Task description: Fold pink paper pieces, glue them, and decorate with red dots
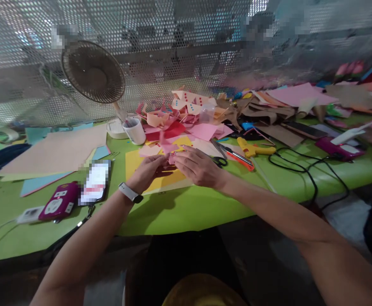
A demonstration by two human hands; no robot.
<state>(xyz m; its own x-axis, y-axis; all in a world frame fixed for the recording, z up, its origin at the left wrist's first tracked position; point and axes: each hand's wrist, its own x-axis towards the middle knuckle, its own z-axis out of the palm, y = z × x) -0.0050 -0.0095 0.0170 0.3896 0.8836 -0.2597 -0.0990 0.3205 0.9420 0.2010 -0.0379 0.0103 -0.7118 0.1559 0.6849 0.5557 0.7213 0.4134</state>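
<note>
Hands: left hand and right hand hold pink paper between close fingertips, over a yellow sheet.
Around the hands: paper heap at twelve o'clock, white cup at ten, phone at nine, glue gun at three.
Obscured: fingers mask the pink paper's shape; the phone screen is pixelated.

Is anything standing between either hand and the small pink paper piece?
Nothing visible. The left hand and right hand meet at the pink paper piece, above the yellow sheet. The black scissor handles lie beside the right hand, not between.
</note>
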